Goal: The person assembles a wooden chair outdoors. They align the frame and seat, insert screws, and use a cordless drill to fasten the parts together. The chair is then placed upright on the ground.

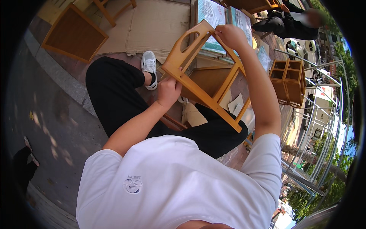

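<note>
Wooden frame [202, 76] above lap, cardboard [152, 26] beyond

Bright sunlight, dappled shadows, fisheye edges

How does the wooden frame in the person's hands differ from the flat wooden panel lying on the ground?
The wooden frame is open, with rails and a cut-out handle; the flat panel is solid inside its border. The frame is held tilted by the left hand and right hand; the panel lies untouched. Both are light orange-brown wood.
</note>
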Demonstrator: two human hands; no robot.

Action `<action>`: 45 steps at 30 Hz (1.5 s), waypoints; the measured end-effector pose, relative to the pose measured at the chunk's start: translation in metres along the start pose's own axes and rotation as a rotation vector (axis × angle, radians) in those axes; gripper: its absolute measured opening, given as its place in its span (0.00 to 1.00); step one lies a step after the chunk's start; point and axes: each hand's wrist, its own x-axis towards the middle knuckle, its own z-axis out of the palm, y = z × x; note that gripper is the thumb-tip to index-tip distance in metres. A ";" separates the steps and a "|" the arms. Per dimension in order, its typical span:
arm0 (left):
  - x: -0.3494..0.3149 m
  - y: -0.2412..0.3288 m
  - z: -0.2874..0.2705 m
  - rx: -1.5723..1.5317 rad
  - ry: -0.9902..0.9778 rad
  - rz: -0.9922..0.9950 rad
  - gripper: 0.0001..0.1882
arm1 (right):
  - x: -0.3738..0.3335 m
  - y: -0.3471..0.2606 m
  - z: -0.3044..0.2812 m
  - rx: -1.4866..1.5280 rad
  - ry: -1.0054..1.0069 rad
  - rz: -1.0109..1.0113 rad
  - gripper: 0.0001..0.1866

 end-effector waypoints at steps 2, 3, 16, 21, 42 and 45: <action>0.000 0.000 0.001 -0.010 0.000 -0.017 0.21 | 0.007 -0.001 0.000 -0.020 -0.018 -0.014 0.10; 0.000 0.001 0.001 -0.015 0.000 -0.025 0.21 | 0.010 0.000 0.001 -0.031 -0.027 -0.021 0.10; 0.005 0.003 -0.009 -0.149 -0.053 -0.130 0.22 | 0.021 -0.007 -0.002 -0.134 -0.079 -0.020 0.12; 0.030 -0.008 -0.057 -0.128 -0.479 -0.376 0.27 | 0.005 -0.006 0.005 -0.050 -0.019 0.052 0.14; 0.247 -0.057 0.114 -0.837 -0.962 -0.278 0.12 | -0.033 -0.029 0.047 0.160 0.235 0.291 0.31; 0.248 -0.059 0.119 -0.846 -0.964 -0.226 0.12 | -0.039 -0.024 0.047 0.156 0.175 0.312 0.38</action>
